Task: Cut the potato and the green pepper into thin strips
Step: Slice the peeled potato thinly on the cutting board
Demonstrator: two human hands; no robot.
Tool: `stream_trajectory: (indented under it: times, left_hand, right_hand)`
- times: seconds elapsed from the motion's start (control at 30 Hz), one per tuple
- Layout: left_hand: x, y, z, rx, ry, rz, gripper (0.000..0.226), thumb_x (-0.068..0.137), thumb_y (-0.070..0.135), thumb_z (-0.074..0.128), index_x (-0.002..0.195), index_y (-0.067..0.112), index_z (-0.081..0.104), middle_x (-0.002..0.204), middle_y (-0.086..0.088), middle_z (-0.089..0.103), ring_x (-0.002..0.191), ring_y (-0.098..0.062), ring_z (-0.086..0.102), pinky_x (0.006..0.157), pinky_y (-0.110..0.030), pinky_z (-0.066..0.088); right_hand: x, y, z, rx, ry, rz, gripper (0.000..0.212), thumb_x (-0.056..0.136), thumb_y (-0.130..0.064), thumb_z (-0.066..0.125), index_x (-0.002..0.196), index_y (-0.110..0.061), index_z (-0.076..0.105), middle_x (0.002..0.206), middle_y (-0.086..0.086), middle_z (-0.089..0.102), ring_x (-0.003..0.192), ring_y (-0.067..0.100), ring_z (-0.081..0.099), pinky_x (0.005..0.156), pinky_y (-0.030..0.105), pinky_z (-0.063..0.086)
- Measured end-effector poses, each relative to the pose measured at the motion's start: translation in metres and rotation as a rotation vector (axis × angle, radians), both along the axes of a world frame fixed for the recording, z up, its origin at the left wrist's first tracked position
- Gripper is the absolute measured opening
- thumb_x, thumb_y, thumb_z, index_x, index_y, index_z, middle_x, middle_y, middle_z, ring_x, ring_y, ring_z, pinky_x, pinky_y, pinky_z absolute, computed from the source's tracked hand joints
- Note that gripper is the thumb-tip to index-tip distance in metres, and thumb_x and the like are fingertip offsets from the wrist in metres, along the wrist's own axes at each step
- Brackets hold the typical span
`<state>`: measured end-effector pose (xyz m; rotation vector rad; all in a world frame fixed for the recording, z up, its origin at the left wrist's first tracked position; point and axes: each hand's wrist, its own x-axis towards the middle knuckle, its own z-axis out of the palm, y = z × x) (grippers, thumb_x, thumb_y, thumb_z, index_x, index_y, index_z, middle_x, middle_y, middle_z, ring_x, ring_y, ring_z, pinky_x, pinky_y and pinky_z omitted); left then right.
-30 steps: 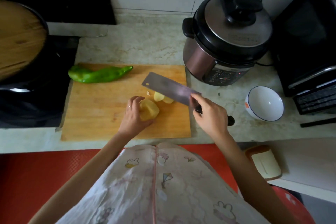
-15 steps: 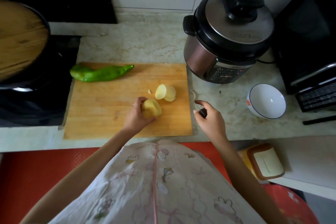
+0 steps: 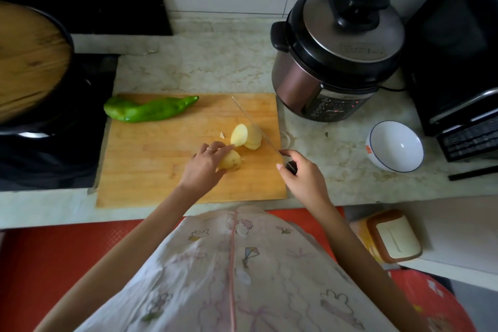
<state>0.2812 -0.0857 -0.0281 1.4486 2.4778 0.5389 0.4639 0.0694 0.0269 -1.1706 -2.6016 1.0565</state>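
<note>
Left hand (image 3: pixel 204 167) lies curled over the uncut potato chunk (image 3: pixel 231 161), holding it down on the cutting board (image 3: pixel 151 170). Its forefinger stretches out to touch the lower edge of the cut slices (image 3: pixel 246 136). Right hand (image 3: pixel 301 178) grips the knife (image 3: pixel 291 166) by its dark handle at the board's right edge, forefinger reaching forward beside the blade. Blade stands on edge and shows only as a thin line running from the hand up and left toward the board's far side, just right of the slices and seemingly against them. Key relation: slices lean in a short overlapping stack between blade and left fingertips, with the chunk just below them under the palm. Blade's long axis is diagonal, so the stack likely needs laying flat and squaring to it before strips can be cut. Green pepper (image 3: pixel 151 109) lies whole at the board's far left corner, long axis across the board, well apart from both hands, left hand nearer. Hidden: most of the handle inside the fist, the chunk's underside, whether the edge rests on wood. Slice count unclear.
</note>
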Motion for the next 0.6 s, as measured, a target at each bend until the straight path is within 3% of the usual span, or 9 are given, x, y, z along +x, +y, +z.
stream_trajectory:
  times: [0.07,0.17,0.23,0.33,0.43,0.53,0.6]
  left_hand:
    - [0.002,-0.006,-0.007,0.095,-0.046,0.023,0.055,0.074,0.010,0.079,0.126,0.012,0.060,0.122,-0.007,0.059,0.101,-0.034,0.055,0.055,-0.037,0.052]
    - [0.006,-0.014,-0.014,0.226,-0.073,0.067,0.050,0.074,0.013,0.080,0.119,0.011,0.058,0.121,-0.007,0.060,0.098,-0.032,0.059,0.060,-0.038,0.055]
    - [0.009,-0.017,-0.017,0.261,-0.082,0.075,0.049,0.077,0.015,0.079,0.120,0.014,0.056,0.127,-0.004,0.059,0.097,-0.029,0.061,0.063,-0.033,0.053]
    - [0.010,-0.015,-0.017,0.257,-0.084,0.103,0.048,0.076,0.018,0.077,0.113,0.022,0.049,0.124,-0.001,0.061,0.084,-0.029,0.065,0.050,-0.027,0.047]
    - [0.009,-0.007,-0.018,0.212,-0.022,0.116,0.043,0.069,0.024,0.078,0.101,0.015,0.052,0.111,-0.005,0.064,0.071,-0.030,0.063,0.047,-0.021,0.033]
    - [0.010,-0.003,-0.020,0.208,-0.026,0.172,0.042,0.066,0.021,0.083,0.095,0.008,0.057,0.112,-0.005,0.065,0.077,-0.030,0.064,0.050,-0.022,0.036]
    - [0.010,-0.001,-0.019,0.201,-0.032,0.203,0.046,0.066,0.022,0.083,0.103,0.007,0.060,0.102,-0.005,0.068,0.074,-0.030,0.066,0.050,-0.026,0.041]
  right_hand:
    - [-0.001,-0.001,0.001,-0.039,0.012,0.022,0.029,0.093,-0.031,0.055,0.121,-0.023,0.059,0.072,-0.001,0.064,0.066,0.014,0.061,0.061,0.033,0.049]
    - [-0.004,-0.004,0.003,-0.090,0.033,0.059,0.028,0.095,-0.031,0.053,0.120,-0.022,0.058,0.068,0.004,0.060,0.059,0.016,0.056,0.053,0.029,0.042]
    - [-0.005,-0.009,0.004,-0.147,0.043,0.092,0.027,0.096,-0.032,0.051,0.120,-0.022,0.058,0.070,0.011,0.060,0.060,0.023,0.056,0.054,0.036,0.043]
    - [-0.007,-0.018,0.005,-0.243,0.059,0.120,0.021,0.096,-0.031,0.049,0.116,-0.026,0.056,0.073,0.017,0.058,0.060,0.028,0.055,0.054,0.042,0.045]
    - [-0.007,-0.025,0.000,-0.214,0.034,0.136,0.021,0.097,-0.030,0.049,0.116,-0.025,0.057,0.060,0.005,0.048,0.050,0.011,0.045,0.047,0.028,0.035]
    - [-0.007,-0.031,-0.003,-0.146,0.007,0.154,0.027,0.097,-0.029,0.049,0.121,-0.019,0.057,0.055,-0.006,0.040,0.047,0.008,0.040,0.046,0.023,0.030]
    - [-0.006,-0.033,-0.003,-0.126,-0.004,0.162,0.030,0.097,-0.029,0.050,0.123,-0.017,0.056,0.055,-0.007,0.040,0.047,0.008,0.041,0.047,0.023,0.031]
